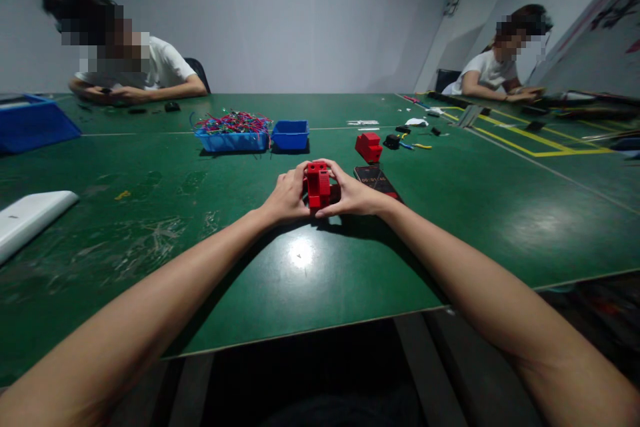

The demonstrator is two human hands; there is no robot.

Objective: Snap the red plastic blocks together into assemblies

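Observation:
Between my two hands, just above the green table [260,293], is a red block-shaped plastic part [318,185] with openings in its face. My left hand [290,195] grips it from the left, fingers behind and thumb low. From the right, my right hand [350,192] holds it with the forefinger at the top and the thumb near the bottom. A second red plastic part [369,147] stands on the table behind my right hand. Beside that hand lies a phone [375,179] with a timer on its screen, partly hidden by my wrist.
Farther back are a blue bin [233,141] of red and dark wires and a smaller blue bin [291,136]. Pliers [415,145] and black pieces lie right of them. A white device [35,217] lies at left. Two people [165,63] sit across the table.

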